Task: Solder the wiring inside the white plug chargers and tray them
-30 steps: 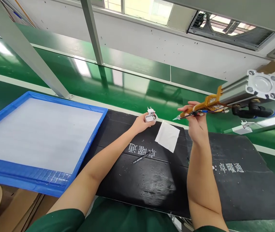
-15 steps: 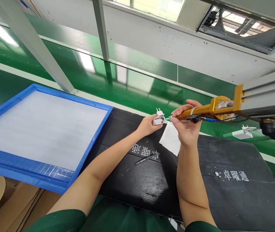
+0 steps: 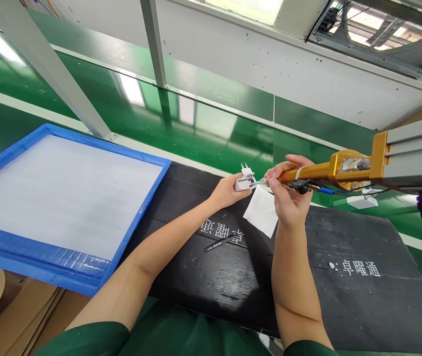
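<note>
Between the fingers and thumb of my left hand (image 3: 227,192) is a white plug adapter housing (image 3: 243,183). A white two-pin plug part (image 3: 247,170) sticks up at its far side. My right hand (image 3: 292,190) is closed around the front of a gold glue dispensing gun (image 3: 307,172), its fingertips near the nozzle. The pale nozzle tip (image 3: 258,183) reaches the open side of the housing; whether it touches inside is too small to tell. Under the hands lies a white paper sheet (image 3: 260,210). Black tweezers (image 3: 218,243) rest on the black mat nearer to me.
A black mat (image 3: 362,316) with white lettering covers the bench. To the left stands a blue tray (image 3: 136,217) lined with white sheet. Another white adapter part (image 3: 362,200) lies at the right, behind the gun. A grey post (image 3: 153,44) rises at the back.
The gun and my right hand have shifted slightly right in view, and the view itself has moved a little. Both hands keep their holds.
</note>
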### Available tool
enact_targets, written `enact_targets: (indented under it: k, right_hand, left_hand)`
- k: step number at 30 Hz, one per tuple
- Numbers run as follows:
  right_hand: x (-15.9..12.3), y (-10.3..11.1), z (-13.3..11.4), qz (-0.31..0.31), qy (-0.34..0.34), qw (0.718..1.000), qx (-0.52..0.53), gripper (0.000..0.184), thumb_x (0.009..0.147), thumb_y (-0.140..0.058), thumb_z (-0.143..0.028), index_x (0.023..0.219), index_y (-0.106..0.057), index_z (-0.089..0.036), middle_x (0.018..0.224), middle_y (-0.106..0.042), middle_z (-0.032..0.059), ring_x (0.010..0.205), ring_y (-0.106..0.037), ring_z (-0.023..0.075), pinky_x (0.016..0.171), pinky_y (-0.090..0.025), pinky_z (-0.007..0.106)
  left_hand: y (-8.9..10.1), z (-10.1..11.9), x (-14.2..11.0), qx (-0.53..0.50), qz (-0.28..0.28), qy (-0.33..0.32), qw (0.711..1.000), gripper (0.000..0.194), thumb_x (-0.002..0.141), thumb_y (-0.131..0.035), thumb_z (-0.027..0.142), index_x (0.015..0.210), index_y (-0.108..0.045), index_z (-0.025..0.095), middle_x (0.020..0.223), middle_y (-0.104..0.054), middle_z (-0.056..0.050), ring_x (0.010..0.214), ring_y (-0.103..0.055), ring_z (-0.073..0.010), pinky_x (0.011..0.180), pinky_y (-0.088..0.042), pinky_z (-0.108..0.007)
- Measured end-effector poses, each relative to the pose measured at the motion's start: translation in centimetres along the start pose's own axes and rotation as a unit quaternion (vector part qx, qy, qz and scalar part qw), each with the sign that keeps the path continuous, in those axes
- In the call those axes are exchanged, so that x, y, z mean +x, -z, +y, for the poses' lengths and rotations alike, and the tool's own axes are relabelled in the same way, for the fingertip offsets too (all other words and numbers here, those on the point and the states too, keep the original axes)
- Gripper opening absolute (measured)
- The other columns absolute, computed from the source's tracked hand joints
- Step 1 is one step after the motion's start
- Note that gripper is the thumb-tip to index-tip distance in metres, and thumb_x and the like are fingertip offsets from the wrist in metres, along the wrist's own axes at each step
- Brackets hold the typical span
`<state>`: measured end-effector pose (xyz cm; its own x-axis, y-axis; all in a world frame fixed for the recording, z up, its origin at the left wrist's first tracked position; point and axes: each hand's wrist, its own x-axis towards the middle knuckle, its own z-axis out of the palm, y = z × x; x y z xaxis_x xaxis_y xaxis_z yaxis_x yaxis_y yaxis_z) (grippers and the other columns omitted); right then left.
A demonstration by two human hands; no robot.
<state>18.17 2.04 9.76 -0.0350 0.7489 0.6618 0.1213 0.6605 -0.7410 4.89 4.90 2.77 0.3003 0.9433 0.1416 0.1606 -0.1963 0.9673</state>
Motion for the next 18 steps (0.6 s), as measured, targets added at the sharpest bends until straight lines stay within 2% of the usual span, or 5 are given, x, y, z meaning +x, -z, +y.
enact_targets:
  k: [4,8,13,18]
  right_hand:
    - [0.0,0.2,-0.1,-0.003,-0.003,1.000,-0.026,0.039,0.082,-0.067,-0.034,0.117,-0.053,-0.040,0.082,-0.051,-0.0017,0.069,-0.050,0.0160,0.067,-0.051,0.033]
    - [0.2,0.3,-0.3,-0.025,0.010,1.000,0.010,0.047,0.078,-0.072,-0.030,0.119,-0.054,-0.041,0.083,-0.050,-0.0017,0.072,-0.050,0.0154,0.067,-0.050,0.031]
    - [0.0,0.0,-0.4,-0.031,0.009,0.999,0.025,0.049,0.074,-0.075,-0.034,0.119,-0.053,-0.038,0.083,-0.048,-0.0016,0.073,-0.051,0.0158,0.069,-0.050,0.032]
    - [-0.7,-0.8,-0.7,-0.015,-0.007,1.000,0.009,0.049,0.074,-0.074,-0.038,0.117,-0.051,-0.036,0.084,-0.047,-0.0013,0.075,-0.054,0.0172,0.073,-0.053,0.036]
  left_hand:
    - [0.0,0.1,-0.1,-0.005,-0.004,0.002,1.000,0.034,0.074,-0.069,0.022,0.108,-0.067,0.016,0.097,-0.073,-0.003,0.084,-0.065,-0.0177,0.077,-0.048,-0.025]
    - [0.0,0.2,-0.1,0.003,0.001,0.004,1.000,0.033,0.075,-0.069,0.021,0.108,-0.068,0.017,0.096,-0.073,-0.002,0.083,-0.065,-0.0175,0.076,-0.047,-0.024]
    - [-0.2,-0.4,-0.1,0.020,0.013,0.053,0.998,0.035,0.074,-0.071,0.022,0.108,-0.067,0.018,0.092,-0.073,-0.002,0.082,-0.066,-0.0191,0.077,-0.048,-0.026]
    - [-1.3,-1.3,-0.3,-0.034,-0.007,0.062,0.997,0.032,0.071,-0.072,0.024,0.102,-0.067,0.018,0.089,-0.072,0.000,0.084,-0.065,-0.0192,0.076,-0.050,-0.026]
